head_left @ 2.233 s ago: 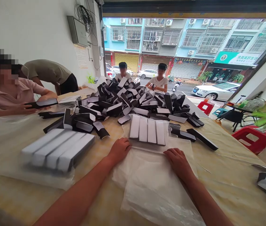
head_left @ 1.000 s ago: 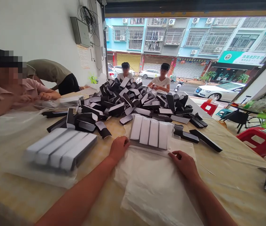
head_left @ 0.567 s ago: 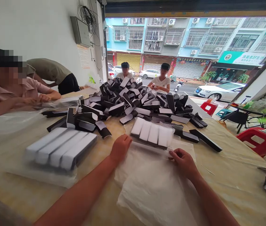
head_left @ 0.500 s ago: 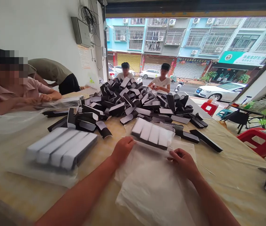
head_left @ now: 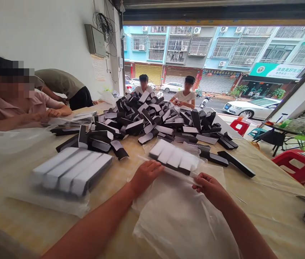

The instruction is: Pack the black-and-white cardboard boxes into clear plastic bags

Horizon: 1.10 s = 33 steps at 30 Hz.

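Note:
In the head view, a clear plastic bag (head_left: 195, 153) lies in front of me with a row of several white-and-black boxes (head_left: 168, 154) inside. My left hand (head_left: 147, 174) is closed over the near edge of the bag, fingers together and pointing right. At that edge's right end, my right hand (head_left: 208, 185) pinches the plastic between thumb and fingers. Beneath both hands, more flat plastic bags (head_left: 174, 212) are spread toward me. To the left, beside my left forearm, another bagged row of boxes (head_left: 71, 171) rests on the table.
A large heap of loose black-and-white boxes (head_left: 155, 117) covers the table's far part. One co-worker (head_left: 41, 104) sits at the left with plastic; two people sit beyond the heap, another bends behind. Red stools (head_left: 297, 165) stand at the right. A yellowish cloth (head_left: 271, 201) covers the table.
My left hand has moved slightly right along the bag's edge, its fingers now laid further over it. My right hand still pinches the plastic, slightly lower. The view has tilted up a little.

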Each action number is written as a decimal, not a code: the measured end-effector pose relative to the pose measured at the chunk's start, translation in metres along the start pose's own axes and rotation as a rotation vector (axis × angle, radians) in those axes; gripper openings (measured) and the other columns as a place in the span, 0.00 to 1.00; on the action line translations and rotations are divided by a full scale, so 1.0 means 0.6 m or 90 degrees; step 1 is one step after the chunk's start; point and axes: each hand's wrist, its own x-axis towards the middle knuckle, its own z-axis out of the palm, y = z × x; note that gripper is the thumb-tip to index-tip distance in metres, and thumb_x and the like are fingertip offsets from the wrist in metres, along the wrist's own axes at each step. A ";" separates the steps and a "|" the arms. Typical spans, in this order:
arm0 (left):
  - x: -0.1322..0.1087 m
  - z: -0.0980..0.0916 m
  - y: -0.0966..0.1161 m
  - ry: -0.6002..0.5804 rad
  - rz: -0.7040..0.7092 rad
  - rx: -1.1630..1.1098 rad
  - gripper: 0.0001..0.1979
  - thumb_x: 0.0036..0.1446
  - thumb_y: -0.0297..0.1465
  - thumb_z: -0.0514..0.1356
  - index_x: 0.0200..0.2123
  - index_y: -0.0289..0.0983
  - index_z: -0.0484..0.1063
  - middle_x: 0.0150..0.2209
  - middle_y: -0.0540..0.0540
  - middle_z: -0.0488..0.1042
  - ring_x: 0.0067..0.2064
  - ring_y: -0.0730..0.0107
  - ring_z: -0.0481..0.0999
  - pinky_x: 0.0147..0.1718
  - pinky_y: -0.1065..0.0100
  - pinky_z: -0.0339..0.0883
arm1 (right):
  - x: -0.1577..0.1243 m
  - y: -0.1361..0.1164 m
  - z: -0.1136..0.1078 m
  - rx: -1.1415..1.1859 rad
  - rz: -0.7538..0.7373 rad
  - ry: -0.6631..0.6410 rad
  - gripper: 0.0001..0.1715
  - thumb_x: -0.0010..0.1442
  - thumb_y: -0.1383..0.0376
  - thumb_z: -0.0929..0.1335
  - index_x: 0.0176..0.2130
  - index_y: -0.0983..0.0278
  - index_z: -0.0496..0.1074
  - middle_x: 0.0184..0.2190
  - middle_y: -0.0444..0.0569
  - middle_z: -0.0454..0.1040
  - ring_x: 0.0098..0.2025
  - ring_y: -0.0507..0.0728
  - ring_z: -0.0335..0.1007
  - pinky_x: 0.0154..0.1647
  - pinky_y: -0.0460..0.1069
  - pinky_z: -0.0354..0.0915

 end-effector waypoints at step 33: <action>0.001 -0.011 0.018 0.019 -0.073 0.067 0.10 0.65 0.26 0.54 0.33 0.38 0.73 0.40 0.44 0.77 0.43 0.64 0.76 0.40 0.64 0.69 | 0.010 0.032 -0.016 0.120 0.073 -0.081 0.26 0.46 0.41 0.75 0.29 0.59 0.78 0.33 0.48 0.80 0.37 0.59 0.76 0.45 0.53 0.72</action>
